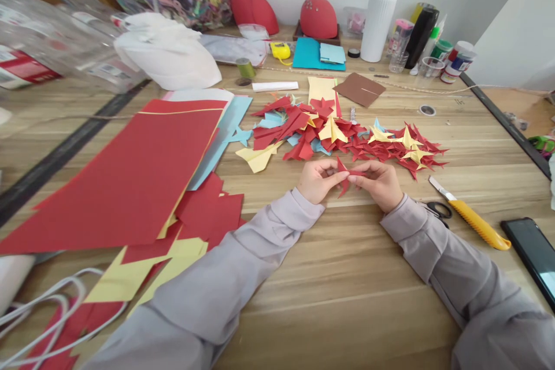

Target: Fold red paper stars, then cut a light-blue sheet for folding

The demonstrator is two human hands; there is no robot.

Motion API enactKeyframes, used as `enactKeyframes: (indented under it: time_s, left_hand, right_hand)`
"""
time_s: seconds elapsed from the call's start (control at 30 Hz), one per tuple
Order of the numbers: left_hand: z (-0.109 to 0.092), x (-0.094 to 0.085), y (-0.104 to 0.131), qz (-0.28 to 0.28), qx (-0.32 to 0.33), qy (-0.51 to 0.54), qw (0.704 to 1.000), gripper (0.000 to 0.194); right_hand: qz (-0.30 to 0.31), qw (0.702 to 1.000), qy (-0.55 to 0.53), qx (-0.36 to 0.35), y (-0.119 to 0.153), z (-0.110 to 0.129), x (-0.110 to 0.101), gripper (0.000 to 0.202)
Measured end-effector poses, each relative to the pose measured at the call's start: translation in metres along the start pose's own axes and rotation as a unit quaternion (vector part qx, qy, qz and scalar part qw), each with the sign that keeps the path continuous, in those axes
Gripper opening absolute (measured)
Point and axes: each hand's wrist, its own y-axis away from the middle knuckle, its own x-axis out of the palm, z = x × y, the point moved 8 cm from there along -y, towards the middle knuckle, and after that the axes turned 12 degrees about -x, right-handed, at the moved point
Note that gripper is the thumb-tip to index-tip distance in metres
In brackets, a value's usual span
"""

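Between my two hands is a small folded red paper star [342, 177], its points sticking out up and down. My left hand [318, 179] pinches its left side between thumb and fingers. On the right side, my right hand [378, 184] grips a red point with thumb and forefinger. Just beyond my hands lies a heap of folded red paper pieces [299, 127], with some yellow and light blue ones mixed in. Further right, yellow stars [408, 139] rest on a pile of red stars [381, 153].
Large red sheets [143, 173] and cut pieces [210, 208] cover the left. Right of my hands lie black scissors [440, 209], a yellow craft knife [477, 222] and a phone [532, 254]. A white bottle [378, 26] and paint jars [457, 63] stand behind.
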Motion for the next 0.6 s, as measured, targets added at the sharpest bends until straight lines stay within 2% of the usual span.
enactKeyframes:
  time_s: [0.33,0.6]
  left_hand:
    - [-0.0018,0.0009,0.0021,-0.009,0.022,-0.007,1.000,0.027]
    - [-0.0033,-0.0002,0.0032,-0.016,0.027,-0.014,0.999,0.025]
  right_hand:
    - [0.003,1.000,0.002,-0.004,-0.0004,0.0027,-0.0002,0.024]
    - [0.016,0.999,-0.029,0.026,-0.0010,0.0002,0.0009,0.025]
